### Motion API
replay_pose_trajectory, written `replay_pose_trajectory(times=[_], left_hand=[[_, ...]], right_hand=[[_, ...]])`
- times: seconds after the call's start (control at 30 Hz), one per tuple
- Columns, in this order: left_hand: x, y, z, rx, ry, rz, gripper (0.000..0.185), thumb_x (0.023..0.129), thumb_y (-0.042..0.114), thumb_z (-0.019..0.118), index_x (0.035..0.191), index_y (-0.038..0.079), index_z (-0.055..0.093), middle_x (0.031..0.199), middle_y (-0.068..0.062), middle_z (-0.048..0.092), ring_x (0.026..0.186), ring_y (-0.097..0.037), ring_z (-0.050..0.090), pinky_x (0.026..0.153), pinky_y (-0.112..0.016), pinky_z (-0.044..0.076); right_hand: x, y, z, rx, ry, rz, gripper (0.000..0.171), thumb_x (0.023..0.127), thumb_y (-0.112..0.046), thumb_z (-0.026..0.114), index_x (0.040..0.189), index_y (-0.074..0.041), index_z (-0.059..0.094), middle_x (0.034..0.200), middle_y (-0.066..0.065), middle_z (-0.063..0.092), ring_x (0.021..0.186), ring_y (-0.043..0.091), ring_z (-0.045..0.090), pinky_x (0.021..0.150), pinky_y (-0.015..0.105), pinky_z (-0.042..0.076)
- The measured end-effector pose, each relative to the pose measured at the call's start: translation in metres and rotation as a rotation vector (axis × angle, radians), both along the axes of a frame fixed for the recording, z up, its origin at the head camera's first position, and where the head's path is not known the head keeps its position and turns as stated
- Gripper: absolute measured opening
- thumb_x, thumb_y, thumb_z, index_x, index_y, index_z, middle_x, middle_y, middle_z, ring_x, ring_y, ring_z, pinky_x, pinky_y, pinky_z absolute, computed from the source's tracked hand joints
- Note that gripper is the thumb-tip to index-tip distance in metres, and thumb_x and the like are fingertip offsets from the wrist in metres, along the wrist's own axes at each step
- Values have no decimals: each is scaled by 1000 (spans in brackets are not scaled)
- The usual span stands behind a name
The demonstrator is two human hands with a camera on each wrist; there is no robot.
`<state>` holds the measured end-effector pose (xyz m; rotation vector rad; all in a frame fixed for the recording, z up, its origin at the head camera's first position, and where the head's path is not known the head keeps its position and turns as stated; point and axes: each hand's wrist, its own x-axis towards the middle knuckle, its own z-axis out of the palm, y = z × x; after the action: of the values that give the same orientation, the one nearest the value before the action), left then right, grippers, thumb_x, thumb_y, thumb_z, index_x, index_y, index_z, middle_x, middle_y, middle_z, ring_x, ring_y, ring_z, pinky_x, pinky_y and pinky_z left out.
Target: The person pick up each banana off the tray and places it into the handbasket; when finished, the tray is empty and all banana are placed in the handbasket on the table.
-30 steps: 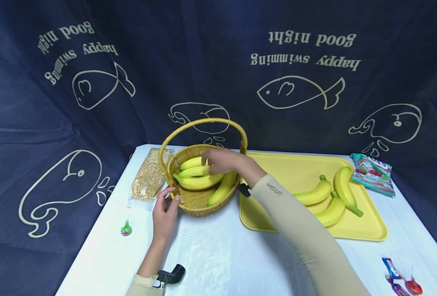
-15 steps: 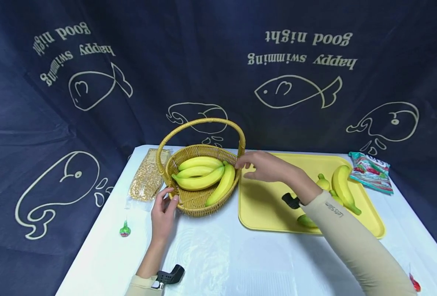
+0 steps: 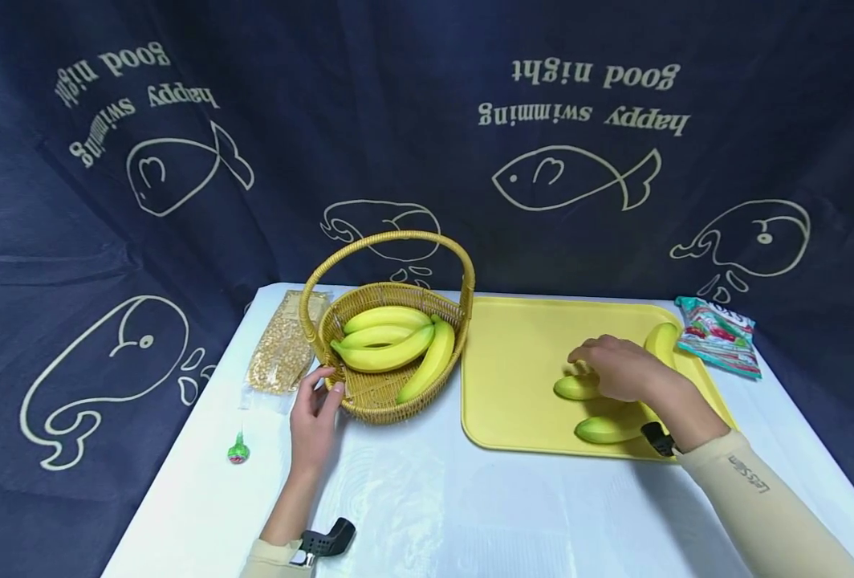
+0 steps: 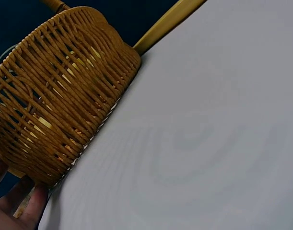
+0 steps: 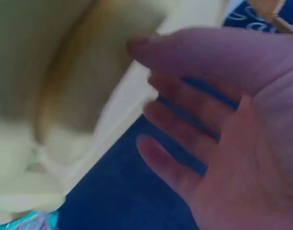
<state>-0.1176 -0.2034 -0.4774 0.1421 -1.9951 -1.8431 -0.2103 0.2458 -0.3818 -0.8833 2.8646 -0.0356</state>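
Right hand (image 3: pixel 618 371) now over tray bananas (image 3: pixel 577 388), fingers (image 5: pixel 184 103) spread only in wrist view.

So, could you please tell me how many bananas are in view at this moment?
7: four lie in the wicker basket, three on the yellow tray. Of those on the tray, the right hand partly covers two, at and; the third lies behind it. Others could be hidden.

staged tabletop set, whale-print backdrop (image 3: pixel 427 144)
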Motion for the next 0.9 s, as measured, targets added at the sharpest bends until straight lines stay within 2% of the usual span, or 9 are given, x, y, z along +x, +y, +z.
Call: replay_pose_trajectory(times=[0.13,0.27,0.33,0.47,0.57,0.63,0.9], left_hand=[[-6,-2,-15,3,4,12,33,96,23,62,126,11,57,132,-2,53,119,-29,52,88,-20,43],[-7,-1,-18,3,6,14,33,96,23,63,126,11,57,133,-2,53,118,-26,53,88,-21,44],[-6,-1,-15,2,3,12,32,96,22,62,126,11,57,133,-2,53,118,-26,53,87,-20,44],[0,2,0,-21,14,2,33,96,17,61,126,5,56,134,-8,53,118,-31,52,88,-18,43],[4,5,10,-35,30,-10,34,97,12,59,127,-2,54,135,-15,51,118,-36,52,88,-18,43],[4,5,11,-33,30,-13,34,97,12,59,127,-2,54,136,-15,50,117,-35,52,87,-17,43],[-6,-3,-15,-17,21,22,31,96,20,63,125,12,58,132,1,53,116,-24,54,89,-18,43]], right_hand=[[-2,14,-11,98,75,-36,29,78,9,65,100,-10,67,97,6,59,94,32,53,74,50,43],[-8,24,-22,104,63,-56,25,78,8,66,93,-12,66,96,5,59,91,31,52,73,50,43],[-11,27,-25,80,55,-50,27,77,7,67,96,-12,67,97,5,61,92,31,53,75,51,43],[-16,24,-29,18,21,-35,35,72,-3,73,105,-9,67,93,2,62,86,28,54,76,50,43],[-17,16,-27,-42,-24,-34,42,71,-12,78,111,-8,66,94,1,62,84,24,53,76,47,44],[-16,9,-24,-76,-44,-36,44,73,-16,78,114,-7,65,94,0,61,84,23,51,76,45,44],[-13,-25,-4,-135,-67,-11,46,74,-21,78,116,-7,65,91,-2,58,81,19,50,75,38,45]])
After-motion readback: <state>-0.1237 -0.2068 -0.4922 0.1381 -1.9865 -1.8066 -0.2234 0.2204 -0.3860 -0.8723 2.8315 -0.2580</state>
